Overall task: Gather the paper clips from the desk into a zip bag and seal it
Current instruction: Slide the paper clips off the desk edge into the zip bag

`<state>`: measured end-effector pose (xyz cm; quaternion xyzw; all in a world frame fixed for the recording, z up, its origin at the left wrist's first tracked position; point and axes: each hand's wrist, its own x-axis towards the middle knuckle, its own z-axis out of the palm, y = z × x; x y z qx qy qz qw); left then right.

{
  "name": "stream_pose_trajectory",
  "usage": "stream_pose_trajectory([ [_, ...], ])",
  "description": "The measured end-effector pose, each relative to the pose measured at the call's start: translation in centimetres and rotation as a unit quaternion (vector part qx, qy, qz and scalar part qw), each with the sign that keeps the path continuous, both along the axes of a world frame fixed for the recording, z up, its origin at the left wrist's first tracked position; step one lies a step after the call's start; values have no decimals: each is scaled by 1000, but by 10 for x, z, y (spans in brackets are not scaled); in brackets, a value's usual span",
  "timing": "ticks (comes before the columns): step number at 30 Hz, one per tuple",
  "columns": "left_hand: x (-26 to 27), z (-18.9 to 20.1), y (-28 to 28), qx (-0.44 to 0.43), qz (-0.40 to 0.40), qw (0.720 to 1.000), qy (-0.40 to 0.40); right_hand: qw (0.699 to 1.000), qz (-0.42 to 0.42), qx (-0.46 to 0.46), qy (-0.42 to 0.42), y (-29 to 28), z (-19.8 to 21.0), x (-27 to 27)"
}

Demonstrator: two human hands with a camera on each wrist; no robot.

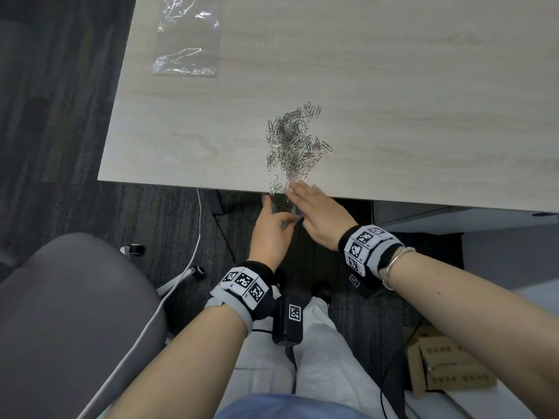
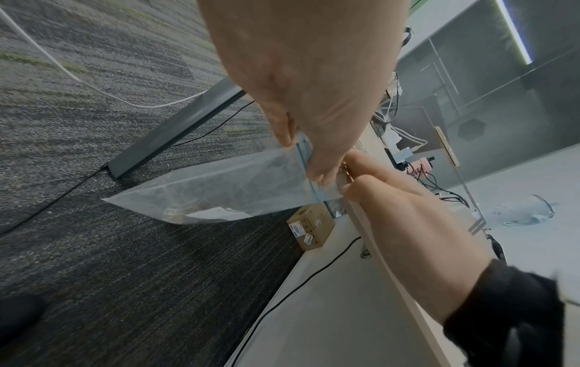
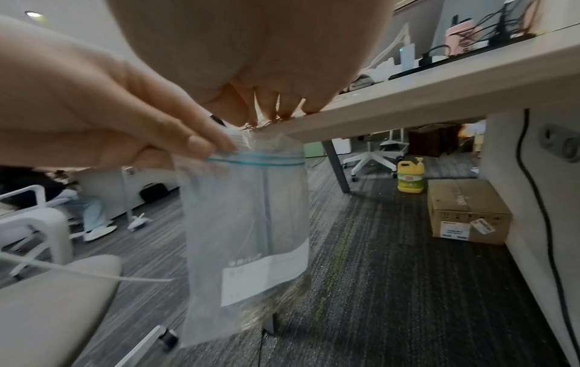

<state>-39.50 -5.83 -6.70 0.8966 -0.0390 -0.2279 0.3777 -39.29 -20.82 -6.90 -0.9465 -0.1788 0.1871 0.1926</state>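
A heap of silver paper clips (image 1: 295, 143) lies near the front edge of the pale wooden desk (image 1: 393, 86). My left hand (image 1: 273, 225) pinches the rim of a clear zip bag (image 3: 248, 236) with a blue seal line, and the bag hangs just below the desk edge. Some clips rest in the bag's bottom (image 3: 270, 308). My right hand (image 1: 314, 207) lies flat with straight fingers over the desk edge, its fingertips (image 3: 282, 109) touching the nearest clips above the bag mouth. In the left wrist view the zip bag (image 2: 226, 191) hangs between both hands.
A second clear plastic bag (image 1: 186, 40) lies at the desk's far left. A grey chair (image 1: 66, 313) stands at my left. Under the desk are a cardboard box (image 3: 467, 211), a yellow bottle (image 3: 410, 178), cables and a desk leg (image 3: 337, 166).
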Motion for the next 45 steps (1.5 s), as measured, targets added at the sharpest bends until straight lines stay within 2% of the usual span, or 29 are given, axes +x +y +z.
stream_pose_trajectory([
  [4, -2, -4, 1, 9, -10, 1000, 4, 998, 17, 52, 18, 4, 1, -10],
  [8, -4, -3, 3, -13, 8, 1000, 6, 995, -26, 92, -18, -1, 6, -4],
  [12, -5, 0, 4, -12, 28, 1000, 5, 996, -50, 56, -45, -1, 6, 19],
  [16, -4, -1, 6, -5, 40, 999, 1, 997, -72, 6, -28, 5, 2, 35],
  [19, -2, -1, 6, -2, 41, 999, -2, 999, -48, -6, -8, 10, 1, 31],
  [27, -1, -3, 9, 7, 27, 1000, 7, 997, 15, 64, 30, 21, 6, 1],
  [31, -1, -3, 10, 5, 26, 1000, 2, 996, -1, 93, 4, 15, 8, 4],
  [38, 0, -3, 14, -4, 37, 999, -2, 999, -39, 13, -21, 19, 5, 34],
  [41, 3, 0, 16, 9, 31, 999, -6, 1000, -9, -10, -16, 23, 1, 36],
  [45, 5, 2, 17, 17, 22, 1000, -2, 998, 43, 35, 7, 27, 1, 22],
])
